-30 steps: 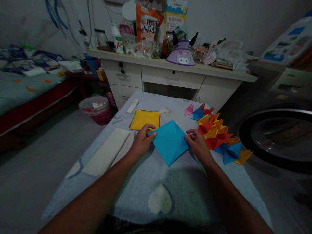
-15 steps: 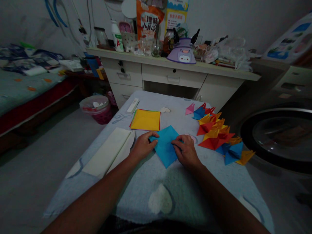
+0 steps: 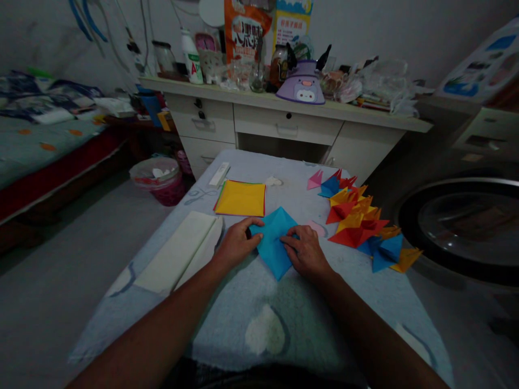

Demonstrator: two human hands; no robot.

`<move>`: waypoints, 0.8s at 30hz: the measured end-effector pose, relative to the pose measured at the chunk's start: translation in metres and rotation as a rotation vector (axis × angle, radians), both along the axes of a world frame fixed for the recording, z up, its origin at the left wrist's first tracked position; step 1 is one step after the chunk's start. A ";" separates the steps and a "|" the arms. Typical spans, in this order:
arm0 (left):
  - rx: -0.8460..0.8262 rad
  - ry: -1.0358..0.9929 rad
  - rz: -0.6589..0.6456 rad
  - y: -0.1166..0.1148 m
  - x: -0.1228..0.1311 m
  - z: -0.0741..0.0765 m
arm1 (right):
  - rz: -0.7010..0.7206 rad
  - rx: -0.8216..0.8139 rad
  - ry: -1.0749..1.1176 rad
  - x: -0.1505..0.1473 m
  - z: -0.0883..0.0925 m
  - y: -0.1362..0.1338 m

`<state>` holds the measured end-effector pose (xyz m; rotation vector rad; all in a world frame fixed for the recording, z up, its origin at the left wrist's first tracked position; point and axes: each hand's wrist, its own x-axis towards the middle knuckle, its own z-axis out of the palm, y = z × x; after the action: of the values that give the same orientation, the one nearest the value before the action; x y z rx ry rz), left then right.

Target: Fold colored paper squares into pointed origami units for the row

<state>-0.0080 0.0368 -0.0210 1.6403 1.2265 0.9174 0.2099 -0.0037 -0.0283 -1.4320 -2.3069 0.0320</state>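
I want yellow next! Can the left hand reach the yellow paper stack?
Probably yes: the left hand rests on the blue paper, and the yellow paper stack lies just beyond it, nothing between.

Matt blue paper (image 3: 274,240) lies on a fuzzy, soft cloth table cover (image 3: 259,302)

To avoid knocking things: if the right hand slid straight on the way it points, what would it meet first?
The right hand rests on the blue paper; beyond that, it would probably reach the right edge of the yellow paper stack.
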 end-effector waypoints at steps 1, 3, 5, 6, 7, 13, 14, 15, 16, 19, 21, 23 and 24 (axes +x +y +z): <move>-0.001 -0.011 -0.017 -0.001 0.000 0.000 | 0.002 -0.007 -0.003 0.000 0.000 0.000; 0.006 -0.036 -0.052 -0.002 0.001 0.000 | 0.011 -0.028 -0.010 -0.001 0.001 0.000; 0.017 -0.047 -0.081 -0.004 0.001 0.002 | 0.023 -0.053 -0.013 -0.001 0.002 -0.001; 0.029 -0.041 -0.087 -0.005 0.001 0.003 | 0.031 -0.065 -0.012 -0.001 0.002 -0.001; 0.043 -0.029 -0.089 -0.005 0.002 0.004 | 0.039 -0.078 -0.012 -0.002 0.002 -0.001; 0.131 0.065 -0.081 -0.007 0.002 0.010 | 0.049 -0.132 0.010 -0.004 0.005 -0.001; 0.133 0.074 -0.078 -0.008 0.002 0.011 | 0.044 -0.136 0.012 -0.005 0.005 -0.001; 0.132 0.085 -0.077 -0.008 0.002 0.012 | 0.039 -0.140 0.008 -0.006 0.006 -0.001; 0.133 0.096 -0.077 -0.008 0.002 0.012 | 0.034 -0.145 -0.003 -0.007 0.006 -0.001; 0.157 0.128 -0.080 -0.010 0.003 0.014 | 0.022 -0.157 -0.063 -0.010 0.007 0.000; 0.181 0.141 -0.080 -0.011 0.003 0.014 | 0.016 -0.161 -0.097 -0.012 0.008 0.000; 0.200 0.155 -0.080 -0.011 0.003 0.014 | 0.016 -0.158 -0.115 -0.013 0.010 -0.001; 0.209 0.165 -0.078 -0.011 0.003 0.014 | 0.017 -0.158 -0.119 -0.014 0.011 -0.001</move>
<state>-0.0050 0.0259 -0.0069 1.9486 1.1987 0.9004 0.1957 -0.0047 -0.0170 -1.5287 -2.4605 0.1410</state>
